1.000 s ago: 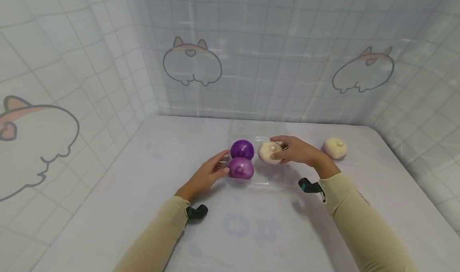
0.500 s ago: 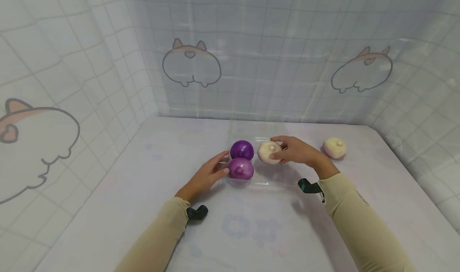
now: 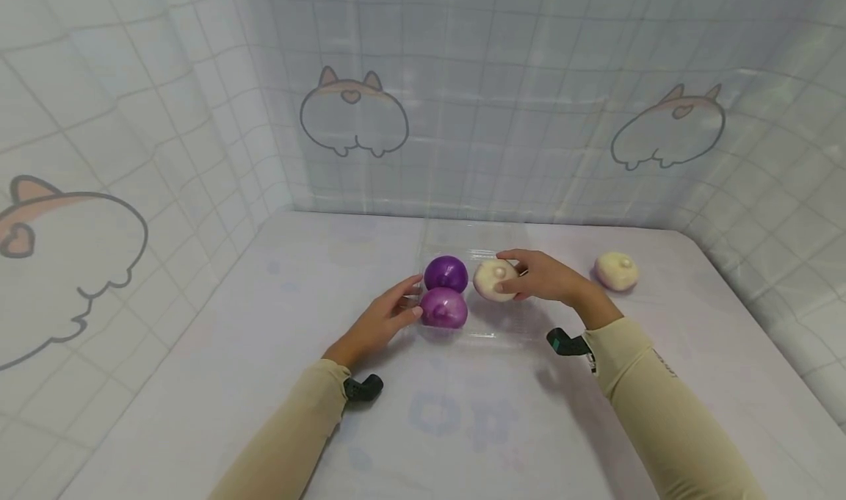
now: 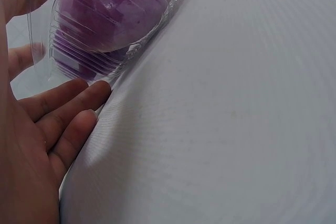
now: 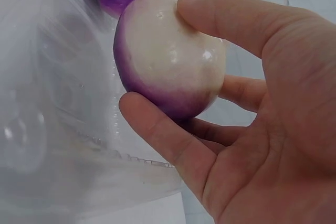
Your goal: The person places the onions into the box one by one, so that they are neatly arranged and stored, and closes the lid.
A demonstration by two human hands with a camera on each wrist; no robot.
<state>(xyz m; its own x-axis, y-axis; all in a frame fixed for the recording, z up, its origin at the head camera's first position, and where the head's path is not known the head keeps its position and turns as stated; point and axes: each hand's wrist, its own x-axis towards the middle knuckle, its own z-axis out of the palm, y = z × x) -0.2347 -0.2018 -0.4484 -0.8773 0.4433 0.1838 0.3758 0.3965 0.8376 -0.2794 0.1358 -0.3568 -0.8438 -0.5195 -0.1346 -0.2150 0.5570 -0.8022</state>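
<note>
Right grip (image 3: 545,276) curled round white-purple bulb (image 3: 490,280); left grip (image 3: 377,325) loosely spread against clear container (image 3: 496,322); sleeve lettering (image 3: 664,363) illegible.

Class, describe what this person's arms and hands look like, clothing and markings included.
The left hand and right hand are ungloved. The left sleeve and right sleeve are beige, the right one with small dark lettering. Black angled devices sit at the wrists, the right one with a green patch.
</note>
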